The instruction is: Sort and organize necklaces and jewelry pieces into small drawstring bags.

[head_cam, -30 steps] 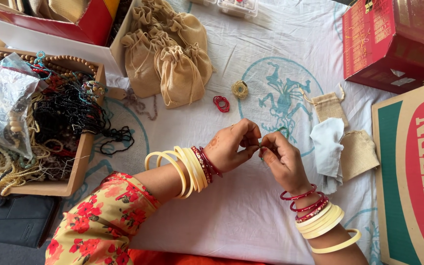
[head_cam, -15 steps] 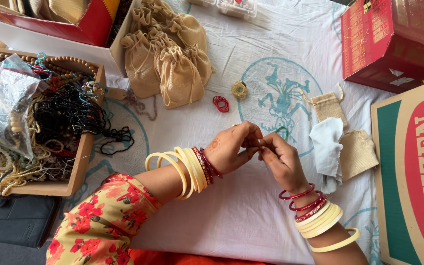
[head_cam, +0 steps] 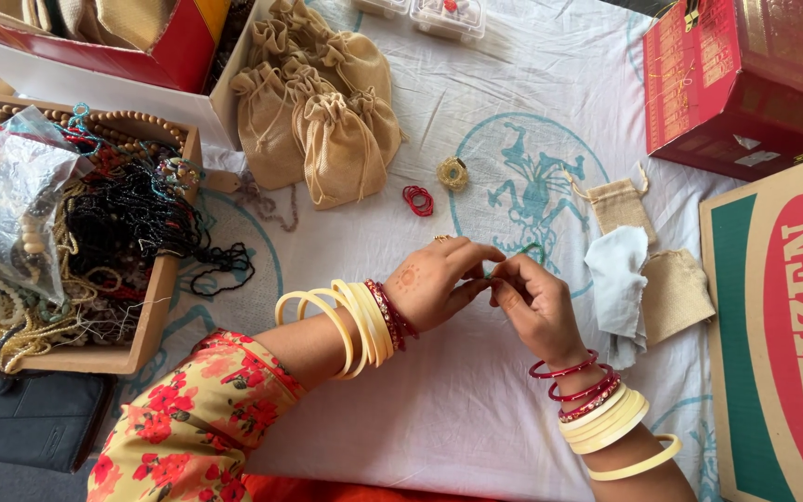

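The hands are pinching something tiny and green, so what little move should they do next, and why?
Probably keep the pinch and draw the small green piece a little further through the fingertips. The left hand and right hand meet above the white cloth, and only a bit of green shows between them. What it is exactly is too small to tell.

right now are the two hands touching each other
Touching. The head view shows the left hand and the right hand with fingertips pressed together over the white cloth, pinching something small and green; no gap shows between them.
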